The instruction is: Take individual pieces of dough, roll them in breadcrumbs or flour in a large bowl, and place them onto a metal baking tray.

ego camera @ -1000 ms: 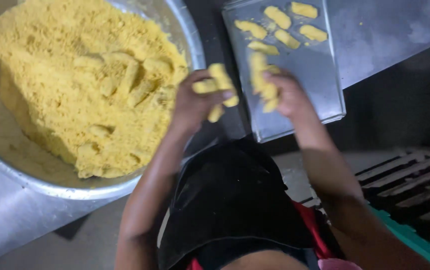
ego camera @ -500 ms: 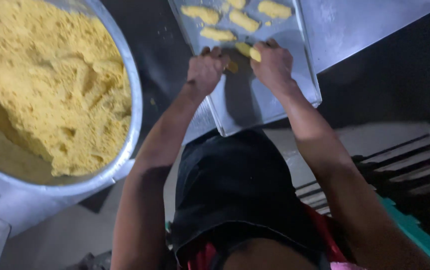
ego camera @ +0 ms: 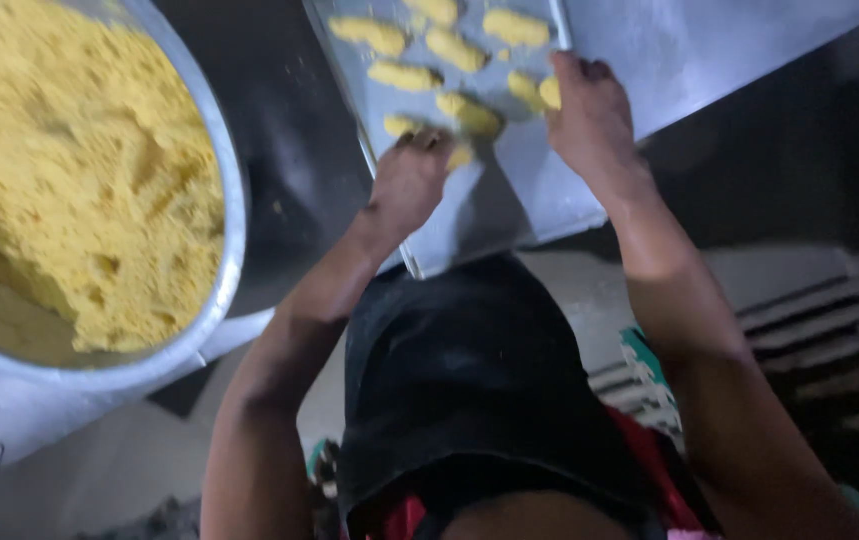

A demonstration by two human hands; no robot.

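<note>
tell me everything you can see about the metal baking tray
The baking tray is a flat rectangle of dull grey metal with a low raised rim, lying on a steel counter and cut off by the top of the picture. Yellow dough pieces lie in rows at its far end; the near end is bare. The left hand presses a piece near its left rim, and the right hand rests on its right edge.

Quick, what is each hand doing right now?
Left hand: curled over a yellow dough piece on the metal tray; grip unclear.
Right hand: fingers on a dough piece; grip unclear.
</note>
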